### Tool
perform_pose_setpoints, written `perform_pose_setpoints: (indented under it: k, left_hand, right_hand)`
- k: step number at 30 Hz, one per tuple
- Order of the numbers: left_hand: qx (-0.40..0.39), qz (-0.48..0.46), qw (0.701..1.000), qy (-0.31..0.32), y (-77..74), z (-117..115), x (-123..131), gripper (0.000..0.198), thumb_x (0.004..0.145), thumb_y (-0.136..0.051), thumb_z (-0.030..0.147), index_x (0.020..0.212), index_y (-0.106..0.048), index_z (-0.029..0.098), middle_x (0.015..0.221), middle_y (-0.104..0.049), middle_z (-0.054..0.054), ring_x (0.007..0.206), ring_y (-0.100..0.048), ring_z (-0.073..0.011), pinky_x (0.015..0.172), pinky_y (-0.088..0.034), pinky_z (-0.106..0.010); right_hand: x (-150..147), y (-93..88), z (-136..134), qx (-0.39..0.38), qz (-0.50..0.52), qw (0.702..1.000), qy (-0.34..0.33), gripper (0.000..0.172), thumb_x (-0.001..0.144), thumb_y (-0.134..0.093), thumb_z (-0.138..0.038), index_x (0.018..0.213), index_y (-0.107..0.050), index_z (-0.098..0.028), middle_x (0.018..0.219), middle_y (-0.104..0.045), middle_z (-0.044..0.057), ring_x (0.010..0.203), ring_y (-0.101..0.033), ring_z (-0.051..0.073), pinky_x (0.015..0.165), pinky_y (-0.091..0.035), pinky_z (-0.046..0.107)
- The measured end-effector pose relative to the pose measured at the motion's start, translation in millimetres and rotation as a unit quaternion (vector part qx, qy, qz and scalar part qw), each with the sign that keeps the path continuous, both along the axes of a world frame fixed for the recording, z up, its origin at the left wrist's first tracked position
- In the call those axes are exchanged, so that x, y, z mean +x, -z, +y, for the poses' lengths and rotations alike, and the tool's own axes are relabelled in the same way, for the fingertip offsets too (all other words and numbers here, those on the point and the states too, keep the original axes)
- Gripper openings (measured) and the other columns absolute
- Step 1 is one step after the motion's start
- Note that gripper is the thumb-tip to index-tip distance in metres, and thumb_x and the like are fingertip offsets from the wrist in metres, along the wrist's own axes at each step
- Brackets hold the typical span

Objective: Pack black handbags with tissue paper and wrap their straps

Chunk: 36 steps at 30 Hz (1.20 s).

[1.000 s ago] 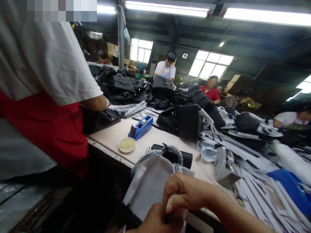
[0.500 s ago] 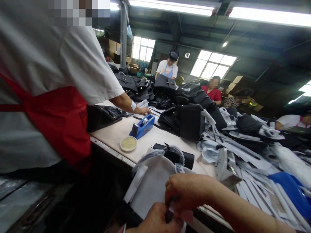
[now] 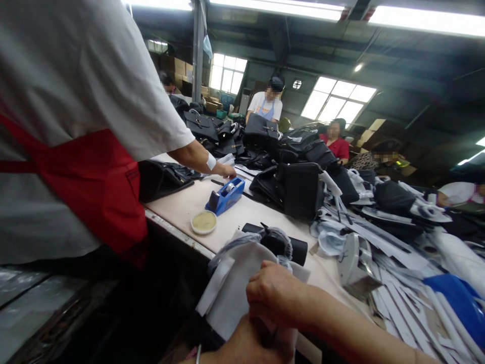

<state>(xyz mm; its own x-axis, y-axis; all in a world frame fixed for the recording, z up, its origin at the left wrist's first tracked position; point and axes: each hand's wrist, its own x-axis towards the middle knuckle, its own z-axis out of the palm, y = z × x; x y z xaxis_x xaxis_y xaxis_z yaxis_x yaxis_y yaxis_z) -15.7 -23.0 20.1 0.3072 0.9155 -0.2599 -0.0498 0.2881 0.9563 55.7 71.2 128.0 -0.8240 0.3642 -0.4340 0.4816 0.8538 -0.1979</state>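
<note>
The left hand [image 3: 246, 345] and the right hand [image 3: 275, 293] are together at the near edge of the scene, the right just beyond the left and partly over it. Each grip is curled inward, fingers bent; how tightly they close and what they have hold of cannot be told, since the hands themselves hide it. The pale sheet [image 3: 233, 293] lies to the left of and beyond the grip, its right part passing behind the right hand. A plastic-wrapped handle [image 3: 237, 244] runs along the sheet's far side, and a black cylindrical piece [image 3: 300, 250] sits on the tabletop [image 3: 172, 202] just past it.

Farther to the left stand a round white dish [image 3: 203, 222] with yellowish contents and, just beyond it, a blue tape dispenser [image 3: 226, 198]. A co-worker's hand [image 3: 227, 171] reaches in from the left at the dispenser's far end. Farther off, right of the dispenser, is an upright black bag [image 3: 303, 191]. To the right of the hands, many white strips [image 3: 401, 313] are heaped near a white-and-metal device [image 3: 352, 263].
</note>
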Motion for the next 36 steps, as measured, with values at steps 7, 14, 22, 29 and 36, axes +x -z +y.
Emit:
perform_pose_setpoints:
  k: [7, 14, 22, 29, 36]
  left_hand:
    - [-0.014, 0.032, 0.998, 0.043, -7.9, -3.8, -10.0, 0.030, 0.083, -0.063, 0.047, 0.090, -0.068, 0.018, 0.065, -0.059, 0.001, 0.059, -0.052, -0.0142, 0.055, -0.039, -0.028]
    - [-0.032, 0.064, 0.997, 0.018, -20.5, -0.8, -7.3, 0.027, 0.080, -0.067, 0.043, 0.080, -0.061, 0.017, 0.063, -0.052, 0.002, 0.057, -0.048, -0.0119, 0.051, -0.033, -0.026]
    - [-0.089, 0.132, 0.987, -0.003, 4.4, -6.2, -9.6, 0.028, 0.070, -0.074, 0.041, 0.070, -0.061, 0.016, 0.060, -0.053, 0.001, 0.056, -0.048, -0.0130, 0.050, -0.033, -0.027]
    - [0.038, 0.096, 0.994, 0.042, -15.4, 0.9, -8.4, 0.026, 0.082, -0.056, 0.039, 0.065, -0.049, 0.020, 0.055, -0.038, 0.006, 0.052, -0.034, -0.0098, 0.049, -0.024, -0.028]
    - [0.011, 0.117, 0.991, 0.070, -9.2, 2.9, -19.7, 0.029, 0.081, -0.051, 0.035, 0.059, -0.052, 0.017, 0.061, -0.045, 0.002, 0.059, -0.041, -0.0109, 0.051, -0.026, -0.026]
  right_hand:
    - [23.5, -10.1, 8.0, -0.102, -0.016, 0.991, 0.084, 0.019, 0.082, -0.064, -0.027, 0.092, -0.079, -0.022, 0.074, -0.074, 0.001, 0.061, -0.059, 0.013, 0.050, -0.030, 0.022]
    - [17.3, 7.6, 2.6, -0.034, 0.010, 0.998, 0.048, 0.018, 0.082, -0.066, -0.026, 0.091, -0.081, -0.022, 0.074, -0.076, 0.003, 0.066, -0.063, 0.017, 0.056, -0.037, 0.025]
    - [34.9, 15.7, 12.1, -0.178, 0.057, 0.974, 0.127, 0.015, 0.076, -0.080, -0.028, 0.090, -0.081, -0.022, 0.074, -0.075, -0.001, 0.065, -0.065, 0.011, 0.057, -0.040, 0.017]
    - [34.1, 5.5, 2.6, -0.075, 0.125, 0.989, 0.031, 0.010, 0.079, -0.077, -0.027, 0.083, -0.078, -0.019, 0.106, -0.073, 0.006, 0.096, -0.066, 0.022, 0.088, -0.048, 0.034]
    - [121.6, 12.2, -13.9, 0.111, 0.315, 0.934, 0.129, 0.024, 0.098, -0.048, -0.017, 0.114, -0.065, -0.019, 0.107, -0.068, 0.011, 0.094, -0.062, 0.019, 0.081, -0.049, 0.030]
